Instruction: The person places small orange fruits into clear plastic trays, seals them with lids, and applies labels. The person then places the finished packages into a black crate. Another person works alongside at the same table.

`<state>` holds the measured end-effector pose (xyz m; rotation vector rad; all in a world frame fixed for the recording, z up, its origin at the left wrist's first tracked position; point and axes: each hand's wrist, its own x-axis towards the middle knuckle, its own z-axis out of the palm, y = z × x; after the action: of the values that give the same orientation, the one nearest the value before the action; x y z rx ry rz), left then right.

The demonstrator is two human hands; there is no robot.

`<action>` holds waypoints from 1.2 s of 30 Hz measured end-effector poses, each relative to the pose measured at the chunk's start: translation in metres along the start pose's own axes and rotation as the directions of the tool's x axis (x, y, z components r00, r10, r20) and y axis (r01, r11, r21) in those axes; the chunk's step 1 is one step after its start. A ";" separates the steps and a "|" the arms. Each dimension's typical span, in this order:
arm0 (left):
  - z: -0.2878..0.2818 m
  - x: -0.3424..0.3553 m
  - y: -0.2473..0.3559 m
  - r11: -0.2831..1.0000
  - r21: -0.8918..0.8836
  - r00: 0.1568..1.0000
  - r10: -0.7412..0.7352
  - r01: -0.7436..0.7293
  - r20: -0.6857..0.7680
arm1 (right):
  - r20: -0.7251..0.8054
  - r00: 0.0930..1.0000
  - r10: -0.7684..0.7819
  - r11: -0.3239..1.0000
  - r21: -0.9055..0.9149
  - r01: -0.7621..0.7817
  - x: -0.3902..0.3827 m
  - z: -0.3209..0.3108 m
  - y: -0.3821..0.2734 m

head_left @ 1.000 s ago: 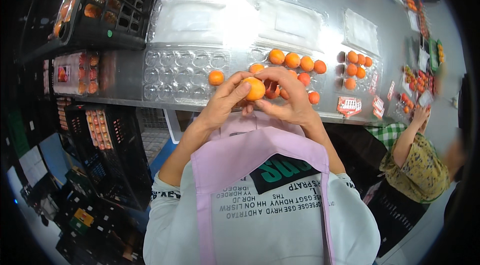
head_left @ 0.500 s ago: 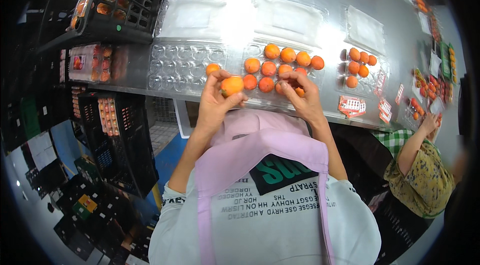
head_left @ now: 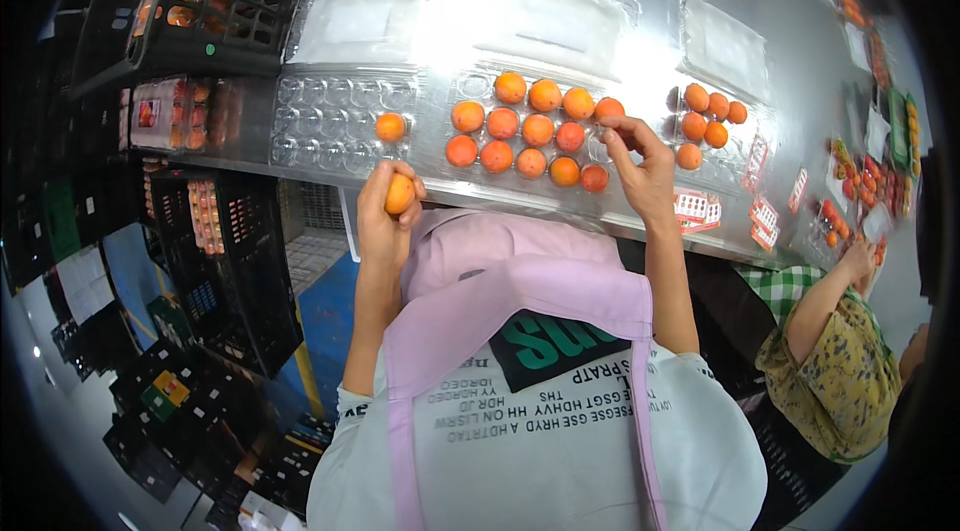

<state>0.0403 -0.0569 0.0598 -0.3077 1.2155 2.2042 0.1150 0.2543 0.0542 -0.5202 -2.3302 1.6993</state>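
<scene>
My left hand [head_left: 384, 218] is closed around a round orange fruit [head_left: 399, 194], just off the table's near edge. Just beyond it, a single orange fruit [head_left: 390, 127] sits in a clear moulded tray [head_left: 315, 121] of mostly bare cups. A second clear tray [head_left: 470, 83] in front of me holds several orange fruits in rows. My right hand [head_left: 645, 163] is over that tray's right end, thumb and forefinger apart. Its fingertips are beside the end fruit [head_left: 609, 110] of the far row, with nothing visible held between them.
White padded packs [head_left: 555, 26] lie farther back. Right of my tray are another tray with fruits [head_left: 695, 126] and printed labels [head_left: 697, 209]. A black crate of fruit [head_left: 215, 16] stands at left. A person [head_left: 835, 361] works at far right.
My left hand has drawn back toward me with its fruit. My right hand has moved right along the tray, uncovering the near-row fruits. The view has shifted a little.
</scene>
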 end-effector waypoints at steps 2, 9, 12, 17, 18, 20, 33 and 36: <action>0.015 0.005 0.000 0.992 0.064 0.986 0.118 -0.112 -0.113 | -0.017 1.000 0.023 1.000 -0.006 -0.023 -0.002 -0.009 0.005; 0.021 0.045 0.024 0.918 0.309 0.951 0.292 -0.247 -0.106 | -0.017 0.997 0.073 0.997 -0.016 -0.073 -0.003 -0.015 0.016; 0.012 0.071 0.029 0.819 0.500 0.925 0.370 -0.282 -0.084 | -0.060 0.994 0.097 0.995 -0.001 -0.097 -0.002 -0.014 0.019; 0.009 0.101 0.032 0.159 0.946 0.794 0.592 -0.284 0.138 | -0.137 0.978 0.157 0.987 -0.021 -0.161 -0.005 -0.020 0.025; 0.010 0.104 0.033 0.017 0.971 0.783 0.595 -0.239 0.182 | -0.157 0.973 0.169 0.985 -0.013 -0.173 -0.006 -0.021 0.027; 0.008 0.108 0.031 -0.134 0.976 0.787 0.577 -0.170 0.216 | -0.179 0.968 0.177 0.983 -0.020 -0.183 -0.010 -0.023 0.032; 0.011 0.101 0.022 -0.143 0.967 0.729 0.637 -0.209 0.252 | -0.131 0.934 0.333 0.914 -0.201 -0.354 -0.002 -0.008 0.038; 0.018 0.092 0.017 -0.083 0.963 0.713 0.657 -0.257 0.247 | -0.173 0.948 0.269 0.939 -0.171 -0.297 0.002 -0.012 0.040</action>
<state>-0.0418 -0.0134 0.0388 0.4930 3.0810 1.1161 0.1240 0.2764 0.0200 -1.0283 -2.4191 1.4852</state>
